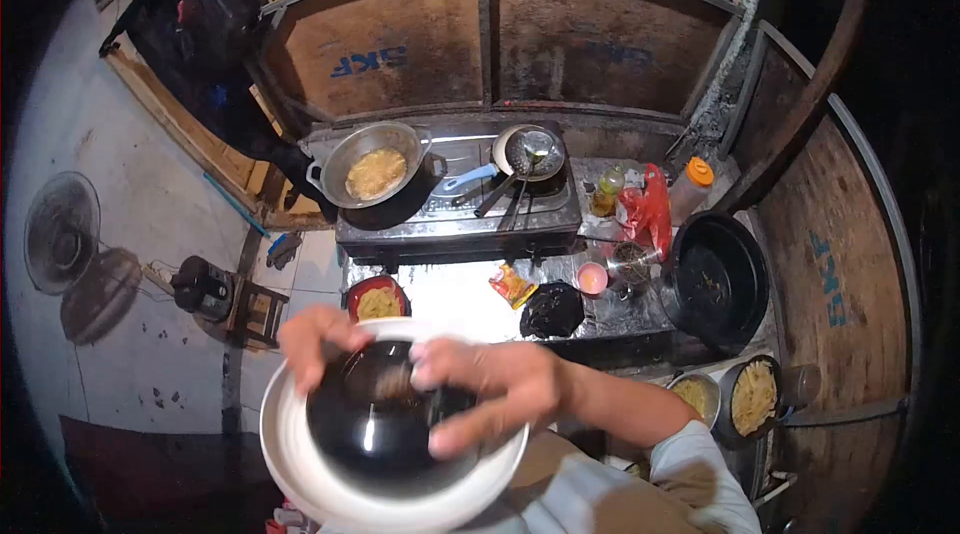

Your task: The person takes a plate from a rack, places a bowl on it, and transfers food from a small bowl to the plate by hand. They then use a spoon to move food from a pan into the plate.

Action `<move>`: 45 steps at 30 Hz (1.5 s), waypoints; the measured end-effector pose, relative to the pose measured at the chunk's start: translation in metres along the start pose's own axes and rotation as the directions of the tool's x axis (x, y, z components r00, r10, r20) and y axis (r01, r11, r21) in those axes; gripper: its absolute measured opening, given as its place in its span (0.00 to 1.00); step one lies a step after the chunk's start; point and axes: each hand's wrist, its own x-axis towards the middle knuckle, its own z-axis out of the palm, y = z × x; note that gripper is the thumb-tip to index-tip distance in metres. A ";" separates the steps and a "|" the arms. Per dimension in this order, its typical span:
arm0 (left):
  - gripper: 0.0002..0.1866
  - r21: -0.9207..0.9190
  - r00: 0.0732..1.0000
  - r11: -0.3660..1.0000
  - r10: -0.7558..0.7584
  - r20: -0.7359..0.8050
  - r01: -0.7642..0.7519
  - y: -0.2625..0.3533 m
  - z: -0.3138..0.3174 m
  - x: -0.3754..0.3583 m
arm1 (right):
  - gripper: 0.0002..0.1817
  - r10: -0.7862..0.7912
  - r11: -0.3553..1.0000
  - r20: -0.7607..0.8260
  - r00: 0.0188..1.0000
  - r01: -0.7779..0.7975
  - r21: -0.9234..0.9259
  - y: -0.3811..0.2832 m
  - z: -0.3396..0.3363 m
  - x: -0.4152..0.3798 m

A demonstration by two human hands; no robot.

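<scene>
Close below the camera is a wide white plate (290, 464) with a raised rim, tilted and slightly blurred. A glossy black bowl (375, 439) sits over its middle, light glinting off it. My left hand (322, 339) grips the far left edge of the plate, its fingertips next to the black bowl. From the right, my right hand (495, 384) is curled over the black bowl, thumb and fingers bent against its side. Part of the bowl and the plate's right rim are hidden under that hand.
A stove (450, 234) carries a wok (330, 169) with food frying in oil and a blue-handled pan (500, 149). On the counter are a red bowl (402, 302), a black plastic bag (552, 310), a pink cup (592, 279) and a large black basin (745, 274). A fan (65, 244) stands left.
</scene>
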 end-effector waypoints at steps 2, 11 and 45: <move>0.20 0.374 0.918 0.839 0.347 0.192 -0.395 -0.014 0.005 0.031 | 0.20 0.007 0.998 0.044 0.999 -0.004 -0.059 -0.008 -0.006 0.004; 0.14 0.537 0.870 0.710 0.228 0.437 -0.456 0.018 0.008 0.051 | 0.26 -0.141 0.988 0.041 0.989 0.143 -0.056 -0.011 -0.010 0.015; 0.34 0.360 0.107 0.931 0.365 -0.925 -0.064 -0.196 -0.035 -0.030 | 0.39 0.993 0.086 -0.007 0.119 -0.676 0.732 0.087 0.070 -0.211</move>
